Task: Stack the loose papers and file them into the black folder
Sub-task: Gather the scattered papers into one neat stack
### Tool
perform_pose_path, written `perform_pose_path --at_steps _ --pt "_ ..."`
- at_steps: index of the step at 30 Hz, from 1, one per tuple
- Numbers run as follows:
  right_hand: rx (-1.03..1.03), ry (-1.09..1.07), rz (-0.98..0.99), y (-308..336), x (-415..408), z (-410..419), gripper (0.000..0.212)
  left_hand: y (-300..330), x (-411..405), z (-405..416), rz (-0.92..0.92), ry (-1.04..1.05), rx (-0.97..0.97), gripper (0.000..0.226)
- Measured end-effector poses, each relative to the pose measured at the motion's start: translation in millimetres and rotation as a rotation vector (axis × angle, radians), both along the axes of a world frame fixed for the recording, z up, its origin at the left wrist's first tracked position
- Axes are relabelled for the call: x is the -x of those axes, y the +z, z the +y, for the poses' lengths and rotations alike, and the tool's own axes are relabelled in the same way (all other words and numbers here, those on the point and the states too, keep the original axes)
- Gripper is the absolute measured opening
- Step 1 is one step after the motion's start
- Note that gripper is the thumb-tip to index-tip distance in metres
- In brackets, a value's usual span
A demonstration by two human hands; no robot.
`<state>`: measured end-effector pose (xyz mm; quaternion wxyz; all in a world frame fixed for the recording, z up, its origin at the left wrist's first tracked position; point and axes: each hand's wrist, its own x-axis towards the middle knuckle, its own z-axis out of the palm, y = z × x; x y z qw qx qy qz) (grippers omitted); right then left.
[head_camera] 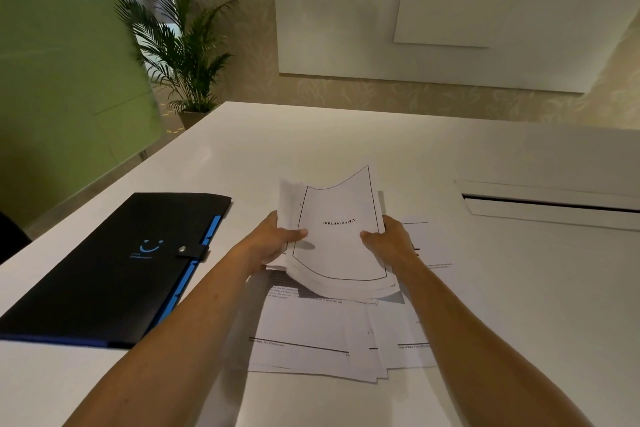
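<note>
I hold a sheaf of white papers (337,243) above the table, its top sheet bordered in black and headed BIBLIOGRAPHY. My left hand (273,243) grips its left edge and my right hand (389,243) grips its right edge, thumbs on top. The sheaf bends and its far end curls upward. Several loose papers (311,333) lie spread on the white table (519,305) beneath and nearer to me. The black folder (114,267) lies shut to the left, with a blue smile mark, a snap strap and blue tabs along its right side.
A cable slot with a raised white lid (554,204) is set into the table at the right. A potted palm (183,45) stands beyond the table's far left corner beside a green panel (59,87).
</note>
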<state>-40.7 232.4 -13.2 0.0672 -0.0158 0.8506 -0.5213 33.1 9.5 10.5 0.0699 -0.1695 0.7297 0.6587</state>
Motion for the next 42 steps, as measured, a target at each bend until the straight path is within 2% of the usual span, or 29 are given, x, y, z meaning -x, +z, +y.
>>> perform_pose_path --at_steps 7,9,11,13,15,18,22,27,30,34,38,42 --pt "0.125 -0.128 -0.041 1.1 1.8 5.1 0.014 8.8 -5.1 -12.8 0.190 -0.007 0.025 0.071" --pt "0.318 -0.102 -0.118 2.1 4.1 9.9 0.027 16.8 -9.0 -15.4 0.254 -0.015 0.021 0.069" --pt "0.616 -0.043 -0.232 6.7 3.7 15.6 0.043 24.4 -13.2 -16.2 0.302 -0.011 -0.020 0.067" --pt "0.810 0.010 -0.268 13.3 2.4 21.5 0.037 28.2 -16.1 -16.3 0.327 -0.014 -0.036 0.067" --pt "0.880 0.056 -0.270 21.8 -0.5 28.0 0.028 29.8 -17.5 -15.1 0.335 -0.037 -0.015 0.068" --pt "0.762 0.098 -0.172 32.3 -3.7 34.1 0.032 29.8 -17.7 -12.8 0.339 -0.079 0.045 0.071" --pt "0.600 0.099 0.144 53.9 -6.9 38.8 0.037 35.4 -17.0 -11.0 0.375 -0.134 0.040 0.070" --pt "0.548 0.070 0.369 79.7 -18.2 44.4 0.037 51.6 -12.1 -5.2 0.505 -0.052 0.033 0.064" --pt "0.535 0.087 0.404 80.0 -25.8 46.3 0.044 56.4 -12.9 4.1 0.592 0.061 0.002 0.067" --pt "0.565 0.081 0.400 67.1 -33.7 41.5 0.057 48.9 -16.0 24.6 0.609 0.122 -0.033 0.062" --pt "0.561 0.065 0.391 67.6 -38.3 28.8 0.054 52.1 -13.1 41.7 0.628 0.105 -0.040 0.058" --pt "0.547 0.050 0.366 70.7 -35.1 35.9 0.045 61.6 -12.8 33.9 0.653 0.113 -0.049 0.040"
